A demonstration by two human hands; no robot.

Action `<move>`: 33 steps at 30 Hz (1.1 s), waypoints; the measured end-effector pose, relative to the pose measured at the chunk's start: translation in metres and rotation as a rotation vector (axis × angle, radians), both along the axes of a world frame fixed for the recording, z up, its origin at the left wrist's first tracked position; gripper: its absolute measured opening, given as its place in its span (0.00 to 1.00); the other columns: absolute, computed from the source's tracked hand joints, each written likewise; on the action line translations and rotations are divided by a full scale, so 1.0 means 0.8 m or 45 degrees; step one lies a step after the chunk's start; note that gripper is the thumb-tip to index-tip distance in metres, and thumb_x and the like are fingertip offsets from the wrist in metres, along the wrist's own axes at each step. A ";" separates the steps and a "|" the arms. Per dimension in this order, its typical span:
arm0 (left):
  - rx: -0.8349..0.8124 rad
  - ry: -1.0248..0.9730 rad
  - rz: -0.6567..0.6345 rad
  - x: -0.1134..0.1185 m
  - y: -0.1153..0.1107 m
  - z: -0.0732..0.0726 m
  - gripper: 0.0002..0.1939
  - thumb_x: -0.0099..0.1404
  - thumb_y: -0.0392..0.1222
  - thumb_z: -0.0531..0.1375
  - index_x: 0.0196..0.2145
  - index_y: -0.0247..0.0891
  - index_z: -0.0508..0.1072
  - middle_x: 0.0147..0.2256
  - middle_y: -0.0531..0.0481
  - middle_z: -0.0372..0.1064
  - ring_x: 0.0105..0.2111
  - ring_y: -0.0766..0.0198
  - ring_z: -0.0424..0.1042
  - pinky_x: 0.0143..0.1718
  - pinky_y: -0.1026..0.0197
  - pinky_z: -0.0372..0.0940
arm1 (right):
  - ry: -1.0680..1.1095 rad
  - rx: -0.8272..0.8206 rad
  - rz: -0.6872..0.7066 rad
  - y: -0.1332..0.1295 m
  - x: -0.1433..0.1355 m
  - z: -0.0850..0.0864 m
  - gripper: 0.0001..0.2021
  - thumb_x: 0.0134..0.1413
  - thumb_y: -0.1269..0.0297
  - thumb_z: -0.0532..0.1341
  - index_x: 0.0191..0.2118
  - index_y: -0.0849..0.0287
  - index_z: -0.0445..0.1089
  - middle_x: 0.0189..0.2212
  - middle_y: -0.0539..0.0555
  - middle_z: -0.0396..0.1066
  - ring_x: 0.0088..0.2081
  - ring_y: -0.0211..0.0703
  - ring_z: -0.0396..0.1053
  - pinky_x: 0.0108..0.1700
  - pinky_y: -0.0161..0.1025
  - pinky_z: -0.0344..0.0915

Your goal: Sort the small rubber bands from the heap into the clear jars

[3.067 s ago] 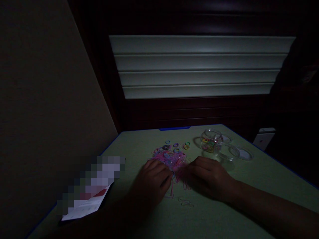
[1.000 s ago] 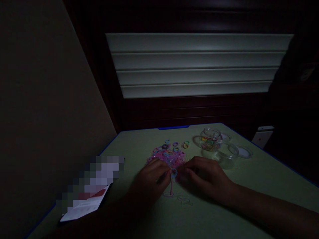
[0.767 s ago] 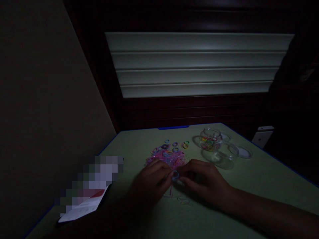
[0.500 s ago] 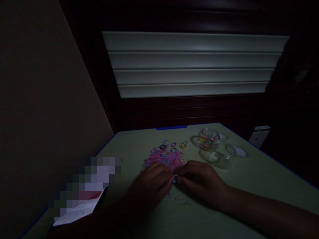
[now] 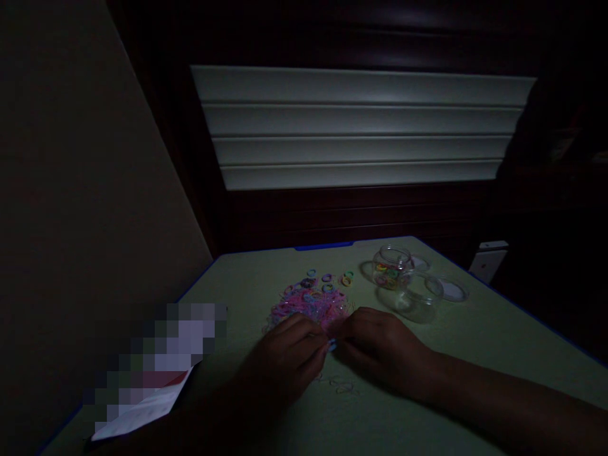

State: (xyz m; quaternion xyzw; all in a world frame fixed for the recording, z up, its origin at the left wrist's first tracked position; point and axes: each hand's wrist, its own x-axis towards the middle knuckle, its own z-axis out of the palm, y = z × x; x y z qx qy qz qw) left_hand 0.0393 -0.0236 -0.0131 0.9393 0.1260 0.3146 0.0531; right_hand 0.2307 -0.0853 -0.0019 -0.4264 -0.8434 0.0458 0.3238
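Note:
My left hand (image 5: 295, 354) is closed, with a small light-blue hair tie (image 5: 331, 345) pinched at its fingertips. Just right of it, my right hand (image 5: 387, 347) is closed too, its fingertips close to the tie; whether they grip it or something thin is too dark to tell. Behind both hands lies a heap of small elastic bands (image 5: 308, 305), mostly pink and purple. Several thicker coloured hair ties, among them a yellow one (image 5: 347, 280), lie at its far side. A few thin loose bands (image 5: 342, 384) rest on the table in front of my hands.
A clear jar (image 5: 392, 256) with coloured hair ties in it stands at the right. Another clear jar (image 5: 420, 310) is in front of it, with round lids (image 5: 452, 290) beside them. A phone-like device (image 5: 142, 405), partly pixelated, lies at the left of the green table (image 5: 247, 272).
The view has shifted slightly. The blue hair tie has tilted at my left fingertips, and my right fingertips have shifted a little around it. The heap and jars look unchanged.

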 end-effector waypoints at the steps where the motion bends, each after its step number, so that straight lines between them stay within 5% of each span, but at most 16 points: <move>1: -0.005 0.002 0.001 0.000 0.000 0.000 0.08 0.61 0.31 0.51 0.36 0.35 0.69 0.32 0.48 0.65 0.34 0.65 0.62 0.36 0.60 0.60 | -0.021 0.017 0.009 0.000 0.001 0.001 0.06 0.52 0.70 0.54 0.35 0.61 0.66 0.30 0.53 0.67 0.32 0.36 0.62 0.35 0.33 0.58; 9: -0.014 0.023 -0.018 -0.001 -0.002 0.005 0.07 0.61 0.30 0.51 0.34 0.35 0.67 0.32 0.49 0.65 0.33 0.65 0.62 0.35 0.60 0.60 | -0.153 0.165 -0.019 0.001 0.013 0.008 0.07 0.54 0.69 0.52 0.35 0.62 0.66 0.29 0.54 0.68 0.32 0.37 0.63 0.33 0.34 0.59; 16: -0.012 0.014 -0.007 -0.002 -0.001 0.003 0.07 0.61 0.31 0.51 0.34 0.35 0.67 0.31 0.49 0.65 0.33 0.65 0.62 0.34 0.61 0.61 | -0.386 0.492 -0.127 0.002 0.040 0.030 0.09 0.54 0.68 0.52 0.38 0.63 0.67 0.32 0.57 0.69 0.33 0.41 0.64 0.33 0.38 0.60; 25: -0.023 0.025 -0.008 -0.002 -0.002 0.005 0.08 0.60 0.30 0.51 0.35 0.35 0.68 0.32 0.48 0.65 0.34 0.66 0.63 0.35 0.61 0.62 | -0.272 0.732 -0.678 0.019 0.108 0.058 0.10 0.54 0.68 0.52 0.38 0.60 0.69 0.34 0.57 0.70 0.36 0.42 0.65 0.38 0.39 0.61; 33: 0.016 0.005 0.001 0.000 -0.002 0.006 0.07 0.60 0.30 0.51 0.33 0.34 0.68 0.30 0.48 0.65 0.33 0.65 0.63 0.34 0.61 0.62 | -0.249 0.630 -1.020 0.046 0.152 0.047 0.09 0.52 0.69 0.53 0.35 0.60 0.70 0.32 0.55 0.70 0.33 0.42 0.66 0.35 0.37 0.62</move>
